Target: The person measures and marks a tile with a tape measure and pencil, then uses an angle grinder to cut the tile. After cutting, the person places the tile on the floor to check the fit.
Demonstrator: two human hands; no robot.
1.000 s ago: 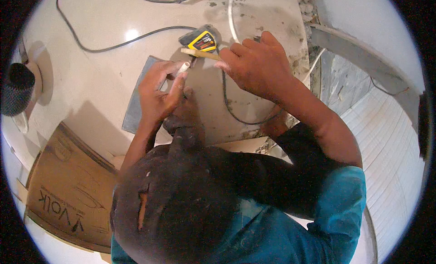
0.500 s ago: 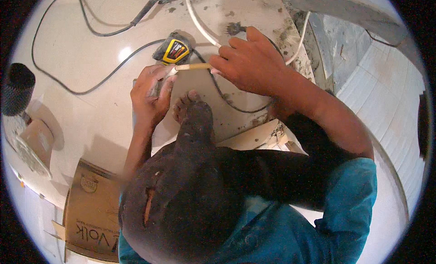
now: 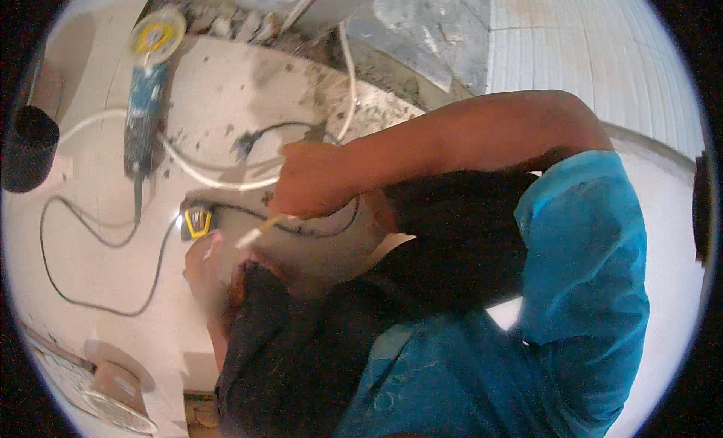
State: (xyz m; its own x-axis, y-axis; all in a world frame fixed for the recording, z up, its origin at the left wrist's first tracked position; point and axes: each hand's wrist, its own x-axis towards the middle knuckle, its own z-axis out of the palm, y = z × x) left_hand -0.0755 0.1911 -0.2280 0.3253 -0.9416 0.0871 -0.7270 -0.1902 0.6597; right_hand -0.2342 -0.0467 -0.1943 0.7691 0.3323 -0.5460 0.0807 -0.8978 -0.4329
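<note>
The pale floor (image 3: pixel 98 250) carried everything around you, its flatness probably letting loose items lie without support. Your grinder (image 3: pixel 145 99) lay beyond both hands, its disc at the far end, which likely kept that edge away from your fingers. Your right hand (image 3: pixel 312 180) had its grip curled firmly round one end of a thin stick (image 3: pixel 265 227), seemingly so the other end could stick out clear of the fist. Your left hand (image 3: pixel 203 271) was close to that outer end, but blur hid the fingers, so whether its grip held anything could not be told. The tape measure (image 3: pixel 198 221) rested just beyond your left hand, perhaps for easy reach. The stick itself slanted between your hands, slim and straight, yellowish near the fist and whitish toward the left, slightly smeared.
</note>
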